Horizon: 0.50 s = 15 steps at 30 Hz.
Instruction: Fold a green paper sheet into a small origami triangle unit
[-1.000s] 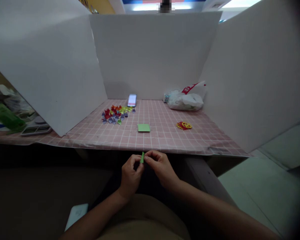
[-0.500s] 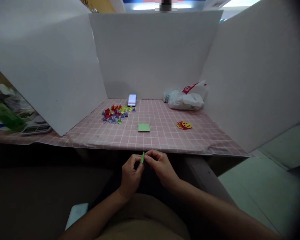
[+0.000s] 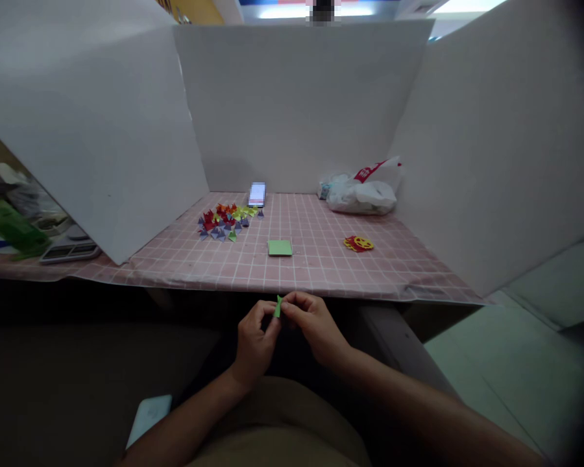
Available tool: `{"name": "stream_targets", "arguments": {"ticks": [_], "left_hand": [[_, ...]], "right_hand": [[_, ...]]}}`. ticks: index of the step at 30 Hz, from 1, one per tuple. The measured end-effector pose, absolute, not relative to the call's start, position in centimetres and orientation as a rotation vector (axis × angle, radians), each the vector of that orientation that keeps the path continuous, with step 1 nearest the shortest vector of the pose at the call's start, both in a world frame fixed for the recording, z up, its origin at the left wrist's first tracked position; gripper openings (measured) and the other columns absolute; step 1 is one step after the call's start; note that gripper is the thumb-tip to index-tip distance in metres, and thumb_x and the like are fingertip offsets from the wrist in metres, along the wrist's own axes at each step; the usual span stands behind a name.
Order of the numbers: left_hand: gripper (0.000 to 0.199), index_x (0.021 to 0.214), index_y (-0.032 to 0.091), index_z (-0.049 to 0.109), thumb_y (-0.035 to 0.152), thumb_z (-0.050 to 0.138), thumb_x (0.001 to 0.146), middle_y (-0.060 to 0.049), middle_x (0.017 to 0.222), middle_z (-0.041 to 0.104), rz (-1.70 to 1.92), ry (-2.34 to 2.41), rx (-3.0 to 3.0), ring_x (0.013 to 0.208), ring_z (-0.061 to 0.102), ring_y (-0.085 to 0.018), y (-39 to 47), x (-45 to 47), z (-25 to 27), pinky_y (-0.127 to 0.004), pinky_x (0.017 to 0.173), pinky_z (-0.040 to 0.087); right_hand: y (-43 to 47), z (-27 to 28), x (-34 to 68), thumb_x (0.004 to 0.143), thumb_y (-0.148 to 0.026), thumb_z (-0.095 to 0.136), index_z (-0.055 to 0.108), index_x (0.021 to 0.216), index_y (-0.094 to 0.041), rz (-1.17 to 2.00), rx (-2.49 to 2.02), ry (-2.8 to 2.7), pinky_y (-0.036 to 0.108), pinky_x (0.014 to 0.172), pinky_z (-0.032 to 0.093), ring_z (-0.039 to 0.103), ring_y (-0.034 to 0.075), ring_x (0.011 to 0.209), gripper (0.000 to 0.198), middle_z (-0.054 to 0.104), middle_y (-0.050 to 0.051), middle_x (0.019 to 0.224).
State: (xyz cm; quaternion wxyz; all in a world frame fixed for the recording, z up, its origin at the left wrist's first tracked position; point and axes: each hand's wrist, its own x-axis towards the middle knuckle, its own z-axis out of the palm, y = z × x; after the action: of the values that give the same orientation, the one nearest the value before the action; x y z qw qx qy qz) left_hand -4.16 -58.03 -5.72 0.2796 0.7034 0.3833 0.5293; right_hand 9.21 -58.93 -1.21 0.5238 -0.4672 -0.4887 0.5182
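Observation:
A small folded piece of green paper (image 3: 278, 307) is held up in front of the table's near edge. My left hand (image 3: 255, 337) pinches it from the left between thumb and fingers. From the right, the thumb and forefinger of my right hand (image 3: 316, 324) close on its upper part. Beyond the hands, a stack of square green paper (image 3: 279, 248) lies on the pink checked tablecloth (image 3: 321, 272). Farther left sits a cluster of small folded paper pieces (image 3: 222, 220) in red, orange, yellow, purple and green.
A phone (image 3: 257, 194) leans upright at the back. Right of it lies a white plastic bag (image 3: 363, 194), with red and yellow cut-out shapes (image 3: 359, 244) nearer. White boards (image 3: 302, 104) enclose the table on three sides. A pale flat device (image 3: 150, 415) rests beside my left forearm.
The green paper's top end looks slightly more spread. Both hands have stayed almost in the same place, and the things on the table have not moved.

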Motion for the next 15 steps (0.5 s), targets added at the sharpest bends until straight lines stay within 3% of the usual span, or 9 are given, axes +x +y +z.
{"name": "stream_targets", "arguments": {"ticks": [15], "left_hand": [[0.010,0.082,0.019,0.061,0.024,0.056,0.088,-0.004,0.084,0.068,1.425,1.024,1.859,0.080,0.064,-0.018,-58.01,-4.01,-5.63,-0.028,0.075,0.049]], "right_hand": [[-58.85,-1.45,9.06,0.071,-0.026,0.060,0.059,0.065,-0.016,1.231,-1.127,-1.156,0.024,0.055,0.033,0.041,0.010,0.055,0.012,0.051,-0.004,0.058]]}}
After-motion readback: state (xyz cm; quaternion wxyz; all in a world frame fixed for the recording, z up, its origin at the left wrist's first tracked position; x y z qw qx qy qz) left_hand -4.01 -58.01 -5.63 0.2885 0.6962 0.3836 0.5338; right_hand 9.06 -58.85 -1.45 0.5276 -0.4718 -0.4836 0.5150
